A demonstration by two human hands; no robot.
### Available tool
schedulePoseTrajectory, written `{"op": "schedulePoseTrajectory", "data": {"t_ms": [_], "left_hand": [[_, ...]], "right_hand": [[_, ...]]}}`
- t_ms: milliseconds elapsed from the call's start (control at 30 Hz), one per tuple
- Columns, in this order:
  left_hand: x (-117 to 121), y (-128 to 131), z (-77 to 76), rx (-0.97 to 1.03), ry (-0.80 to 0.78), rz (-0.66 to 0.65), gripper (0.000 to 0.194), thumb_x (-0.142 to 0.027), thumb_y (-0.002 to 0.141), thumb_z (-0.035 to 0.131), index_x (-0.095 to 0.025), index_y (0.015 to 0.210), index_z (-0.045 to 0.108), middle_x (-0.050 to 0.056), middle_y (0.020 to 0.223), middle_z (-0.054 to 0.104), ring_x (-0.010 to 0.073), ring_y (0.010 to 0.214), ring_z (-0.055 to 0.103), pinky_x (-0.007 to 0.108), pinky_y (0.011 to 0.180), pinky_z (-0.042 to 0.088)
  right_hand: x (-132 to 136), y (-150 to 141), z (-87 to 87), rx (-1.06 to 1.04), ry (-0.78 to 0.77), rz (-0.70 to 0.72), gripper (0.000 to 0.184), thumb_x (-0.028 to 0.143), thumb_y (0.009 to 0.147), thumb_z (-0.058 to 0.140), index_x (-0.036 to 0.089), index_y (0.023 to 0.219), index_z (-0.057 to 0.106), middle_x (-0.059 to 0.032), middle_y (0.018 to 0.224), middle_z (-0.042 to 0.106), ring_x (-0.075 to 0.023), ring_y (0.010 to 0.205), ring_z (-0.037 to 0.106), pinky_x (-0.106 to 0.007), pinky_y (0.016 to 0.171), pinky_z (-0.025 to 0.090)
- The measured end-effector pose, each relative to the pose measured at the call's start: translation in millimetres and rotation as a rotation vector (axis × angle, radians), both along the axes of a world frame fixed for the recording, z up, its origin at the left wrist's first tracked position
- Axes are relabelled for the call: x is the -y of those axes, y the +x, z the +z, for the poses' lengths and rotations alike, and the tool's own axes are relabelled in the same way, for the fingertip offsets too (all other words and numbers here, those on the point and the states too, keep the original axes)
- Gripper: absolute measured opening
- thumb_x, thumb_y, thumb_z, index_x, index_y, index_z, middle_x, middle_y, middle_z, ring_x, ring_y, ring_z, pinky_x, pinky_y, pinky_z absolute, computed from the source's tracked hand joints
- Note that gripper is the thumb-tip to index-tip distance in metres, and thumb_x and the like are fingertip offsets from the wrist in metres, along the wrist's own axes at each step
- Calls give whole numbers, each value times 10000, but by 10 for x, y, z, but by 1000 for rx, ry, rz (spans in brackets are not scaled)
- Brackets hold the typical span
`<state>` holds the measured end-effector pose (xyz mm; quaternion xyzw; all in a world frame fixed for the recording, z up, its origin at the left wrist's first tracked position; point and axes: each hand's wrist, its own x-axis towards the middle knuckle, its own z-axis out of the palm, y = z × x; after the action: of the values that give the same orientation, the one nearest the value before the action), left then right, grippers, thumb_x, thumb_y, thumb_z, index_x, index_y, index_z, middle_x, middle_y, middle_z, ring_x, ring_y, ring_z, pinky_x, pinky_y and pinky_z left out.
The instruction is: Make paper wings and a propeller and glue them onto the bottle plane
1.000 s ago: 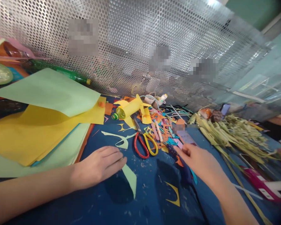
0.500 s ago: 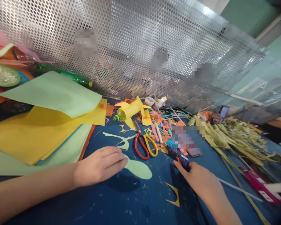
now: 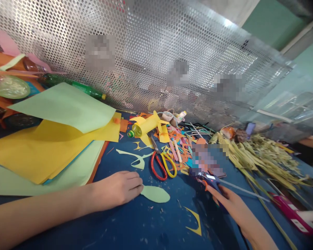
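Observation:
A rounded cutout of light green paper (image 3: 158, 193) lies on the blue table in front of me. My left hand (image 3: 121, 189) has its fingers pressed together on the cutout's left end. My right hand (image 3: 228, 198) is wrapped around a dark blue hot glue gun (image 3: 212, 182) with an orange trigger, and a pale glue stick (image 3: 245, 190) juts from its back. The gun's nozzle end overlaps the edge of a blurred phone (image 3: 216, 169) in the view. Between the hands, farther back, lie scissors (image 3: 158, 166) with one red and one yellow handle.
Behind the scissors lies a bottle wrapped in yellow paper (image 3: 149, 125), beside scattered paper scraps (image 3: 174, 147). Coloured sheets (image 3: 65, 149) are piled at left. Dried husks (image 3: 240, 152) and a magenta tool (image 3: 289, 211) lie at right. A perforated metal screen (image 3: 146, 41) stands behind.
My left hand has lowered the green cutout onto the table. My right hand has shifted right and turned the glue gun, and more of its body shows.

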<state>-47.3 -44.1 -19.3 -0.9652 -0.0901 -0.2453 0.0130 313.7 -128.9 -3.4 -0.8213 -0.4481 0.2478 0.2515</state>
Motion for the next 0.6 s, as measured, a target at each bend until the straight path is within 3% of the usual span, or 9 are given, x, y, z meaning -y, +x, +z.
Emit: {"op": "schedulePoseTrajectory", "data": {"t_ms": [167,233,300,433,600], "left_hand": [[-5,2,-27,9,35,-16,202,-113,898,418,-146,1019,577,103,913,645,180,909,588,297,826,497],[-9,0,-36,-5,43,-22,208,-113,898,418,-146,1028,576,105,929,646,183,924,586,297,835,492],[-10,-3,-37,-24,52,-26,218,-113,899,410,-144,1040,574,107,938,648,185,932,585,294,837,490],[1,-7,-13,-26,104,-22,242,-106,905,384,-135,1056,572,109,936,661,193,922,597,300,814,501],[-2,-26,48,-5,192,35,299,-72,909,325,-83,1098,557,130,956,674,209,914,612,327,779,524]], "right_hand": [[71,-71,80,-293,173,-31,309,498,695,625,214,616,534,19,566,522,-165,563,511,-258,512,424],[44,-161,129,-382,222,-42,268,471,662,675,219,691,587,7,637,580,-172,614,537,-258,552,457],[-13,-281,179,-514,233,-56,343,451,630,720,222,868,626,-22,784,650,-186,697,566,-266,601,481],[-175,-537,276,-660,192,95,302,417,689,707,204,877,607,-33,833,648,-128,629,510,-230,548,441],[-461,-678,310,-654,107,280,271,385,728,687,150,830,600,20,626,538,-79,539,432,-190,485,357]]}}
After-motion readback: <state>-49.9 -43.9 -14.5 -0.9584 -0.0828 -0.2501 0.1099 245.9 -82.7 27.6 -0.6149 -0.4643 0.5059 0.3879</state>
